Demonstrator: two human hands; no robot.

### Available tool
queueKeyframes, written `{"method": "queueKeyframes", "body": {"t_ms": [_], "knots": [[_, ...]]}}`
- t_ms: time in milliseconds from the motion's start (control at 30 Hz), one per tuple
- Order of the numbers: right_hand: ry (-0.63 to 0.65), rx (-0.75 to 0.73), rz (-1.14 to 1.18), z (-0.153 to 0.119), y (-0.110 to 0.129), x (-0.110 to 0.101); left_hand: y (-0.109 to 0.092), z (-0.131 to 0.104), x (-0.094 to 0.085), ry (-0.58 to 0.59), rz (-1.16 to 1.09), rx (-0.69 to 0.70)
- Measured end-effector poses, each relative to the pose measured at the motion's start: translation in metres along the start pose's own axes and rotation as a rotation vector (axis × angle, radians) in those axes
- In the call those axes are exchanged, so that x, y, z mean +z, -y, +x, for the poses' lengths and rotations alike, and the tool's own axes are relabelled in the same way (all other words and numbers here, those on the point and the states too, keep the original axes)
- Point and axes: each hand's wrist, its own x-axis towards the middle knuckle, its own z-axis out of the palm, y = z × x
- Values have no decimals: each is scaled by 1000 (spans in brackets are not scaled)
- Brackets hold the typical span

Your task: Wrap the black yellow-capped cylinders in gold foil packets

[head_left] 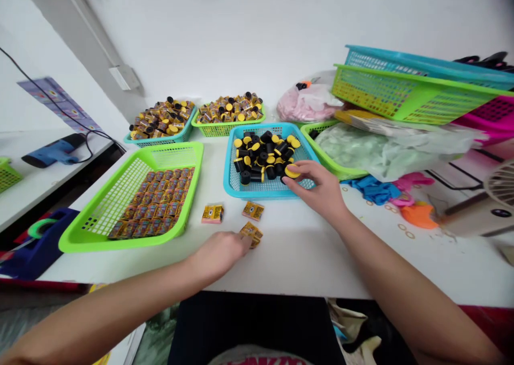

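Note:
My right hand point(319, 185) is closed in a pinch on a small black canister with a yellow cap point(292, 172), at the near right rim of a blue basket point(263, 194). Loose black and yellow canisters point(263, 158) lie jumbled in that basket. Low over the table, my left hand point(225, 251) has its fingertips closed on a yellow printed label point(252, 231); the hand partly hides it. Two small stacks of similar labels, one on the left point(212, 213) and one on the right point(253, 210), lie just beyond it.
At left, a green basket point(86, 243) holds rows of wrapped canisters point(156, 204). Two more full baskets point(160, 120) point(228, 111) stand by the wall. A tape dispenser point(48, 247) sits at the left edge. Stacked baskets point(401, 94), plastic bags and balloons point(373, 189) crowd the right.

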Motion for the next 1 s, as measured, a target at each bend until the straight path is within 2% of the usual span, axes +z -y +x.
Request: {"method": "queueKeyframes", "body": {"t_ms": [67,133,200,267,367,433,467,500,600,733,1000], "knots": [[-9,-12,-35,1,2,-1,5,0,-6,84,-189,-71],[-16,-8,-51,1,4,-1,10,-1,-11,129,-269,-76],[-14,24,-23,1,5,-1,14,-5,-19,83,-307,-34],[-4,86,65,1,8,0,17,-8,-29,-72,-325,67],[24,189,265,-1,17,2,20,-2,-45,-422,-315,188],[66,252,375,-4,23,3,21,10,-49,-590,-337,183],[90,280,417,-5,25,3,22,17,-47,-629,-364,157],[110,309,455,-7,26,4,23,24,-42,-635,-399,125],[151,390,539,-13,26,5,28,39,-22,-544,-554,34],[241,431,539,-15,29,6,35,42,0,-498,-695,11],[331,467,581,-13,43,10,34,35,-4,-453,-669,-2]]}}
